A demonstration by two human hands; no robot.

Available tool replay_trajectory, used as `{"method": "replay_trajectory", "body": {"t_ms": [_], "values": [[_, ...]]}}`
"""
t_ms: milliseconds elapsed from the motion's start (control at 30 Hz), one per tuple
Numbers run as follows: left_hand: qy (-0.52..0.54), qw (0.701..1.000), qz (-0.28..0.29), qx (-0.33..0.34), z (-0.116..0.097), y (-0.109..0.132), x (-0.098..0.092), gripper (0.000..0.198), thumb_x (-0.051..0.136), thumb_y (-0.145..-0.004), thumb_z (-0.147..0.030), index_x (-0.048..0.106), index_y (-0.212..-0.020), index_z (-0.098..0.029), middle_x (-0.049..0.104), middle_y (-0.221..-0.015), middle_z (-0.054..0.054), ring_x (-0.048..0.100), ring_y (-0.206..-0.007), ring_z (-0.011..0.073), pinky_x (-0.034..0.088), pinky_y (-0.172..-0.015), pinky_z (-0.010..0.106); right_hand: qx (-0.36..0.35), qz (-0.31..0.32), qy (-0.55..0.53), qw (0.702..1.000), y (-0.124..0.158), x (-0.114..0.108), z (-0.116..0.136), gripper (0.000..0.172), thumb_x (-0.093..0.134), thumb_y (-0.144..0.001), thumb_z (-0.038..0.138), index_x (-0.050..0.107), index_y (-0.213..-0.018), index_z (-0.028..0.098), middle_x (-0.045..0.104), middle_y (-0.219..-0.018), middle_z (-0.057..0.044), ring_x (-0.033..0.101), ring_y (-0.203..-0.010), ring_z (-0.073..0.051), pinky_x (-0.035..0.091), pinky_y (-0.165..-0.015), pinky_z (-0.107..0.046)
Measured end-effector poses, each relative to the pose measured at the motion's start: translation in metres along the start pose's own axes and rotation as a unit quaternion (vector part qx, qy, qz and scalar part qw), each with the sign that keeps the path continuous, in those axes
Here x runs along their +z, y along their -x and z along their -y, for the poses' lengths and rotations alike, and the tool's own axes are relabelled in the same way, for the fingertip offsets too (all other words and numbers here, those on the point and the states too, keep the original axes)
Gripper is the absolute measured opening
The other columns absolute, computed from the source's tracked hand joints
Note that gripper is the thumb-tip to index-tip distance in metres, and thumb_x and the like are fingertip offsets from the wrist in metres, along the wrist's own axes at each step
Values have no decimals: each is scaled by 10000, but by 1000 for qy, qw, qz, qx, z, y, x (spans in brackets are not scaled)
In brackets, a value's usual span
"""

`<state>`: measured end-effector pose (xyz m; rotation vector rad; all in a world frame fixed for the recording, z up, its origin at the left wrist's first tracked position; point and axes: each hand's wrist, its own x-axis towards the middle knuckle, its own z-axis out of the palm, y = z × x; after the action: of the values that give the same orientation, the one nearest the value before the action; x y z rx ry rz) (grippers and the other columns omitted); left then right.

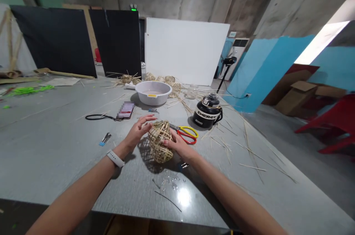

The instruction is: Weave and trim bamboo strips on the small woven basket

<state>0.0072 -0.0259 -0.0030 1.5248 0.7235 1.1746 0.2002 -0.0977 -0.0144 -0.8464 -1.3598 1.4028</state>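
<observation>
Holding a woven basket [161, 142] in the right hand [179, 145], closed on its right side, with thumb on the near face and other fingers partly hidden. Reaching with the right forearm from near right toward far left. At the basket's left, showing the left hand [138, 131] half open and empty, fingers spread and a little bent; cannot tell about fingertip contact. Wearing a pale wristband [115, 159] there. Located, this basket, at the near middle of the grey table [69, 164], left of the scissors [180, 128], nearer than the white basin [163, 98].
</observation>
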Motion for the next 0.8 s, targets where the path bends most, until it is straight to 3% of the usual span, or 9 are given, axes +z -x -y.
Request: {"method": "replay_trajectory", "body": {"t_ms": [100, 200, 300, 433, 600, 700, 800], "values": [[15, 1000, 19, 3, 1, 0, 3, 413, 729, -739, -567, 645, -651, -172, 661, -1129, 97, 604, -1000, 227, 450, -909, 338, 3, -7, -16, 1000, 1, -3, -6, 642, 670, -844, 525, 477, -1424, 330, 491, -1494, -38, 436, -1385, -261, 345, -1147, -497], [47, 999, 5, -17, 2, 1, 7, 431, 737, -734, -561, 587, -632, -170, 648, -835, 27, 557, -738, 142, 446, -715, 258, -14, -7, 17, 1000, 0, -9, -10, 764, 726, -782, 555, 455, -1447, 294, 399, -1558, -49, 344, -1443, -259, 258, -1193, -477], [63, 998, -3, -30, 2, 2, 7, 442, 731, -742, -558, 544, -632, -173, 526, -627, -41, 450, -575, 98, 382, -574, 219, -18, -4, 59, 998, 0, -10, -9, 846, 817, -717, 436, 444, -1456, 267, 449, -1524, -77, 403, -1408, -270, 252, -1194, -482], [83, 995, -11, -50, 0, 2, 7, 481, 752, -695, -582, 506, -620, -176, 498, -591, -56, 422, -529, 87, 365, -533, 217, -18, -22, 43, 999, 0, -7, -9, 759, 794, -742, 376, 481, -1428, 289, 501, -1482, -61, 436, -1382, -265, 278, -1180, -498], [76, 992, -83, -58, 4, -1, 8, 493, 751, -679, -607, 527, -636, -170, 505, -583, -56, 426, -531, 86, 356, -538, 220, -28, -91, 71, 993, 0, -10, -10, 727, 730, -775, 519, 467, -1422, 315, 465, -1483, -90, 459, -1345, -298, 364, -1120, -534], [65, 986, -142, -52, 9, -6, 5, 506, 717, -711, -622, 502, -618, -174, 490, -565, -60, 402, -526, 82, 332, -533, 219, -141, -164, 226, 950, 3, -12, -7, 668, 813, -698, 499, 566, -1284, 295, 508, -1369, -110, 484, -1275, -307, 404, -1084, -521], [50, 985, -161, -45, 13, -8, 2, 516, 724, -706, -621, 491, -599, -174, 466, -554, -64, 381, -531, 82, 309, -526, 219, -230, -179, 369, 883, 6, -13, -5, 499, 833, -696, 454, 624, -1116, 283, 570, -1172, -98, 528, -1153, -297, 428, -1037, -520]]}}
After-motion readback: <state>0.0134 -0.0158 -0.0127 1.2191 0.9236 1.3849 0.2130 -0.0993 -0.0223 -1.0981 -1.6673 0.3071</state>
